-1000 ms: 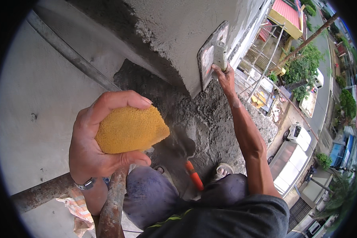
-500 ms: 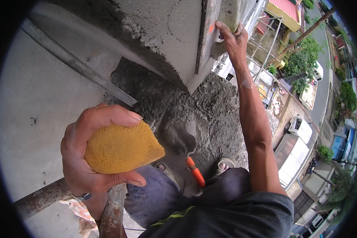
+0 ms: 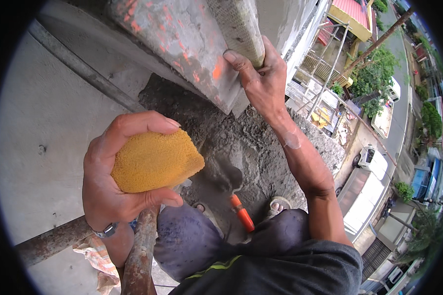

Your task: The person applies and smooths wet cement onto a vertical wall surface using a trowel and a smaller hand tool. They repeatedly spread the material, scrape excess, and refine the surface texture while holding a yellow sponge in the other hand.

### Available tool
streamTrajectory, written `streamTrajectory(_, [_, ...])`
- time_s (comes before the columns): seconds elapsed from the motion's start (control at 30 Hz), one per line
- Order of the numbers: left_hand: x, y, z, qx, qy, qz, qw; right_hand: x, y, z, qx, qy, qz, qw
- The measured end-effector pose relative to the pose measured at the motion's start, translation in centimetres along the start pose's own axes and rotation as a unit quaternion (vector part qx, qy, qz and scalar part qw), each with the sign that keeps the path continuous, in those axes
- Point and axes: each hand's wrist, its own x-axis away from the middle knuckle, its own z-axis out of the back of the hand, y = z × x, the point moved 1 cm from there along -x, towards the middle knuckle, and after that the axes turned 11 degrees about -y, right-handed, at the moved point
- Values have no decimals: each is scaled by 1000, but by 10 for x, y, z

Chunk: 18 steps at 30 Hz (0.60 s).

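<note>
A yellow sponge (image 3: 155, 161) is held by my left hand (image 3: 103, 169), thumb below it and fingers curled over its top. My right hand (image 3: 263, 81) is closed round the pale, textured handle of a plastering float (image 3: 182, 44). Its broad grey board, flecked with orange paint, lies over the plastered corner and hides much of it. Below, a trowel with an orange handle (image 3: 242, 214) rests in wet grey mortar (image 3: 266, 142) between my feet; its blade is mostly hidden.
Rusty pipes (image 3: 142, 246) cross beside my left forearm. A long metal bar (image 3: 79, 64) leans along the grey wall (image 3: 39, 123). A torn sack (image 3: 99, 260) lies at lower left. Far below on the right are scaffolding (image 3: 330, 64), a road and a parked white truck (image 3: 362, 191).
My right hand has moved left with the float, whose board now shows its broad back instead of its edge. My left hand has risen slightly with the sponge.
</note>
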Motion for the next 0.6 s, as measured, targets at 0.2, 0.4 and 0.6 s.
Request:
streamTrajectory(0.2, [8, 12, -1, 59, 11, 4, 998, -50, 91, 64, 50, 36, 46, 997])
streamTrajectory(0.4, [0, 1, -2, 32, 0, -10, 999, 25, 229, 62, -76, 13, -134, 988])
streamTrajectory(0.6, [-5, 4, -3, 27, -3, -4, 1000, 65, 112, -5, -35, -21, -93, 995])
